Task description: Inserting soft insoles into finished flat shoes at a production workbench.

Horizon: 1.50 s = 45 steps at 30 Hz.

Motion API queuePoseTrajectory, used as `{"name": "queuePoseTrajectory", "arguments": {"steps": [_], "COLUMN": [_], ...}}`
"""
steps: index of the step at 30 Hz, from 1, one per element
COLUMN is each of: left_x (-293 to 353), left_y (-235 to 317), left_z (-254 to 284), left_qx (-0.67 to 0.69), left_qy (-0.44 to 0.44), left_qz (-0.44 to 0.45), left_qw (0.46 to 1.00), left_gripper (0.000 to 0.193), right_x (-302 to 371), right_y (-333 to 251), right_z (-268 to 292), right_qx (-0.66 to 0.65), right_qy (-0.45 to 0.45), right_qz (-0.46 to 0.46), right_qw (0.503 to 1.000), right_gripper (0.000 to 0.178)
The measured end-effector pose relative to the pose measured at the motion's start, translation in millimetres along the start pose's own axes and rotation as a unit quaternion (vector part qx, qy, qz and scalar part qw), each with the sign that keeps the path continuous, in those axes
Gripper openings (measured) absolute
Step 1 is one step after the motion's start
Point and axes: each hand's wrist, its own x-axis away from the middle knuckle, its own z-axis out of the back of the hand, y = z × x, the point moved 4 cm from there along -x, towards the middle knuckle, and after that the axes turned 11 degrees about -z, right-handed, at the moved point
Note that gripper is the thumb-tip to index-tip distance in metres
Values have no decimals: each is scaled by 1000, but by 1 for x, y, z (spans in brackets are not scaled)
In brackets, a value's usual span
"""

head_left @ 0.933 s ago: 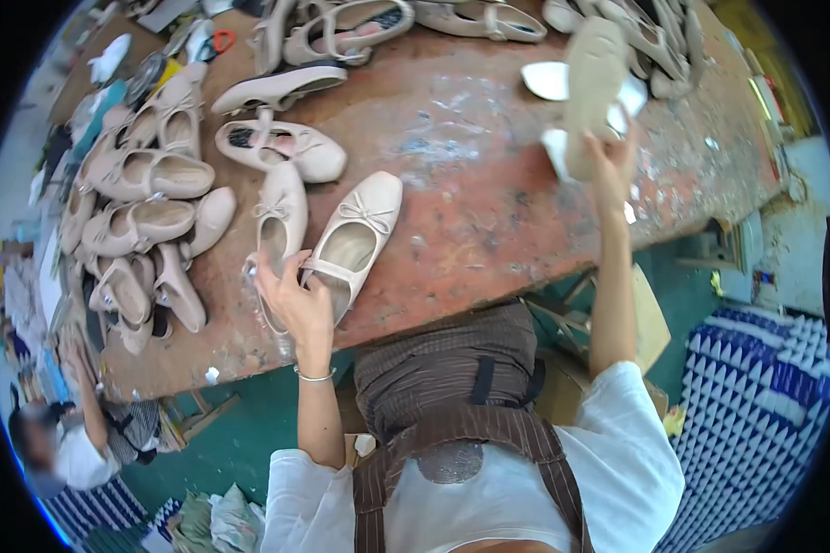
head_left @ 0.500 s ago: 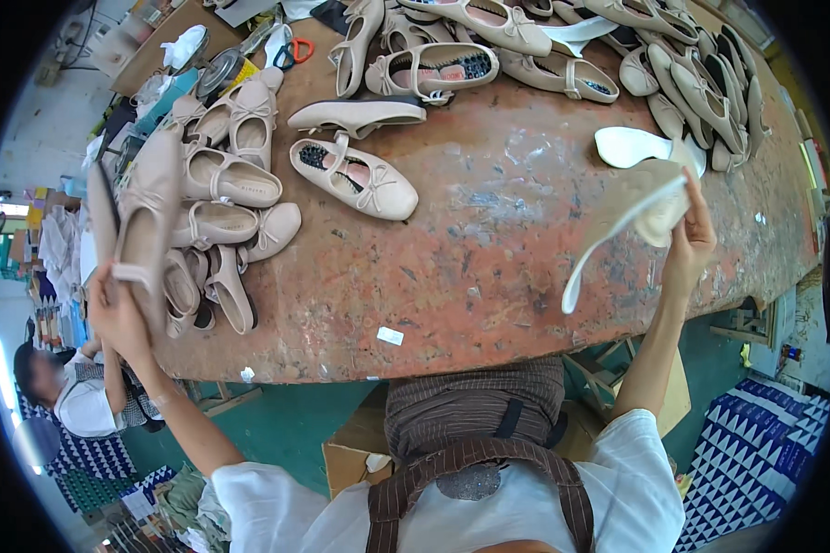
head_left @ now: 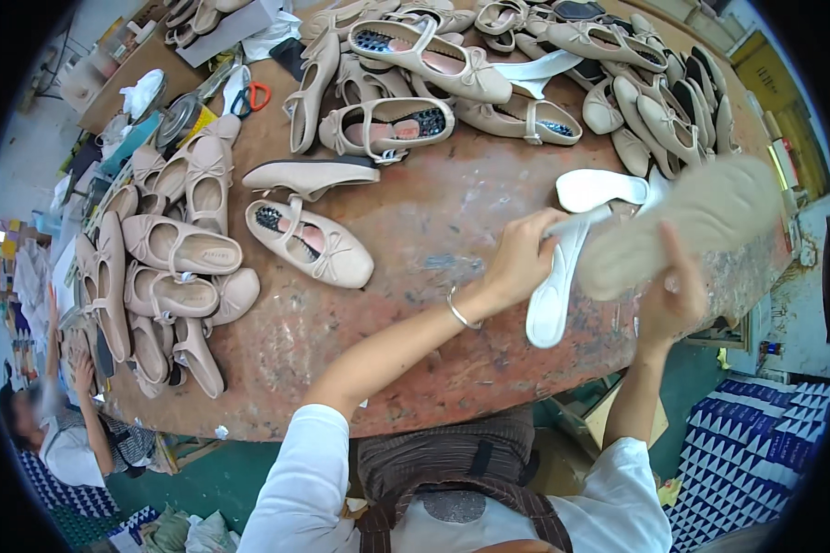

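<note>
Head view: above the counter (head_left: 433, 230), the beige insole (head_left: 724, 207), clamped at one edge by the fingers of the right hand (head_left: 675, 302), could be dropped if twisted, while the white insole (head_left: 549, 315) could be dragged askew by the left hand (head_left: 515, 265), whose fingers' hold cannot be told.

Right hand (head_left: 673, 300) holds up beige insole (head_left: 710, 207), blurred, one finger laid across it. Left hand (head_left: 518, 263) at white insole (head_left: 551, 309), grip hard to make out. Second white insole (head_left: 599, 190) flat on worn reddish table (head_left: 489, 373). Beige bow shoes (head_left: 189, 244) heaped left, more along far edge. Orange-handled scissors (head_left: 251, 98) beyond. Co-worker (head_left: 72, 450) at left end.
</note>
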Motion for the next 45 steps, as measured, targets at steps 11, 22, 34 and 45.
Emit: {"name": "queuePoseTrajectory", "arguments": {"steps": [11, 22, 34, 45], "left_x": [-20, -21, 284, 396], "left_y": [-28, -51, 95, 44], "left_z": [122, 114, 137, 143], "left_qx": [-191, -83, -188, -163], "left_qy": [266, 285, -54, 421], "left_qz": [123, -2, 36, 308], "left_qw": [937, 955, 980, 837], "left_gripper": [31, 47, 36, 34], "right_x": [72, 161, 149, 169], "right_y": [84, -51, -49, -172], "right_z": [28, -10, 8, -60], "right_qx": [-571, -755, -395, -176], "right_qy": [-43, -223, -362, -380], "right_qz": [-470, -527, -397, 144], "right_qw": [672, 322, 745, 897], "right_gripper": [45, 50, 62, 29]}}
